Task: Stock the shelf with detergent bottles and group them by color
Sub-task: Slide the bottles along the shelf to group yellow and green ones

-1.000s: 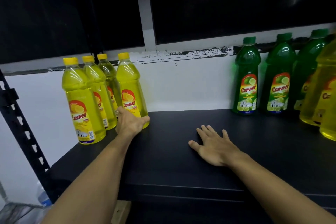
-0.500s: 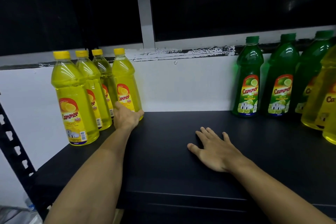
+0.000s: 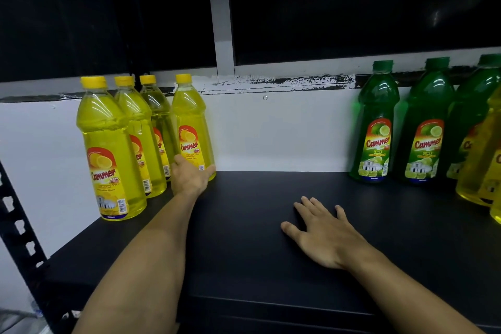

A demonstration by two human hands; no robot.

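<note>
Several yellow detergent bottles stand upright at the left of the black shelf [image 3: 271, 266]. My left hand [image 3: 189, 177] grips the base of the rightmost yellow bottle [image 3: 191, 127], close to the white back wall. The nearest yellow bottle [image 3: 108, 149] stands at the front left. Three green bottles stand at the back right, the leftmost green bottle [image 3: 375, 122] nearest the middle. More yellow bottles [image 3: 485, 160] stand at the right edge, partly cut off. My right hand [image 3: 325, 236] rests flat on the shelf, fingers spread, holding nothing.
A black perforated shelf upright [image 3: 19, 225] runs along the left. A white wall [image 3: 271, 133] backs the shelf, with a dark window and a grey frame post [image 3: 221, 16] above. A wide stretch of shelf lies between the yellow and green groups.
My left hand has slid the rightmost yellow bottle back toward the wall. My right hand has stayed flat on the shelf. The view has shifted slightly.
</note>
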